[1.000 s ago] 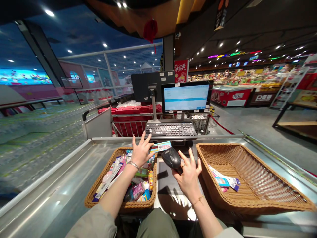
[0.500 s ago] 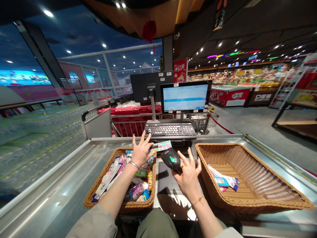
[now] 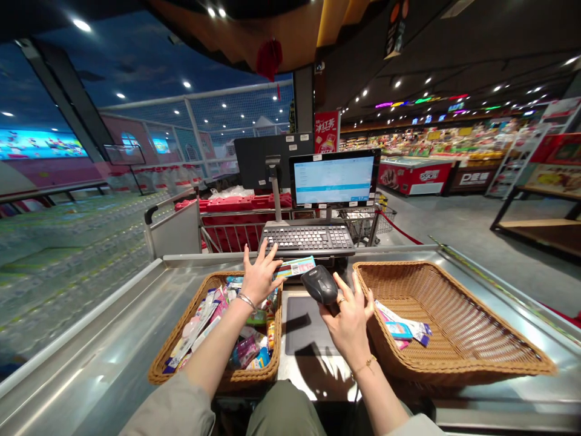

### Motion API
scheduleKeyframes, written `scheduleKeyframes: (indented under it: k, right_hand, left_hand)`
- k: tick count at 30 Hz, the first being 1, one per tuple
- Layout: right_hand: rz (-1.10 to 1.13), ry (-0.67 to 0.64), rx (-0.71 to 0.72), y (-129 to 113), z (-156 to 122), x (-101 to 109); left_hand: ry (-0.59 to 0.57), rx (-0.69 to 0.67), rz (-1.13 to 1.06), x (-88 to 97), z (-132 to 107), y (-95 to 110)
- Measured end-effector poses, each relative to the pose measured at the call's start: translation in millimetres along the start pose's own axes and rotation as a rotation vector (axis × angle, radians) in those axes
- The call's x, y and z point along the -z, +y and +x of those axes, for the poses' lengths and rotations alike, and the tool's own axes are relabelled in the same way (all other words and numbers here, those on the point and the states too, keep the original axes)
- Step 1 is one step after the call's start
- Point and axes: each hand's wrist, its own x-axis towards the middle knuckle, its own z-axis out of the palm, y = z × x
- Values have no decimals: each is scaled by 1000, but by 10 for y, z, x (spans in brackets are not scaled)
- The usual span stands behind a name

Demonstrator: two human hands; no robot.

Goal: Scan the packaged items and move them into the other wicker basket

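Note:
My left hand [image 3: 258,280] is over the back edge of the left wicker basket [image 3: 157,366]. It holds a flat, pale-blue and striped packet [image 3: 299,266] by its left end, with the other fingers spread. A printed barcode faces up on the packet. Just to the right, my right hand [image 3: 350,324] grips a black handheld barcode scanner [image 3: 321,284], its head close to the packet's right end. The scanner's handle is mostly hidden by my fingers. Small colourful packaged goods [image 3: 247,351] fill the left basket, partly covered by my left forearm.
The right wicker basket [image 3: 454,290] holds a few packets [image 3: 402,330]. Between the baskets lies a grey plate [image 3: 308,321] set in the metal counter [image 3: 113,363]. Behind stand a keyboard [image 3: 308,237] and a lit monitor [image 3: 333,180]. A metal trolley [image 3: 227,233] is beyond.
The scanner has shifted slightly right and its green light no longer shows. The screen now displays a figure at its lower right. The packet stays in my left hand.

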Motion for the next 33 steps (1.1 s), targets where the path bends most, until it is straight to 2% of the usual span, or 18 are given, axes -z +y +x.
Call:
scheduleKeyframes:
  k: [8, 15, 24, 33]
  right_hand:
    - [-63, 66, -55, 173, 48, 169]
    - [-89, 151, -156, 386, 122, 381]
    - [-117, 235, -343, 674, 168, 662]
    - [-131, 314, -470, 983, 164, 916]
  left_hand:
    - [16, -38, -31, 20, 205, 185]
    - [34, -83, -63, -62, 389, 385]
    - [50, -156, -113, -167, 651, 763]
    - [39, -240, -174, -262, 872, 1145]
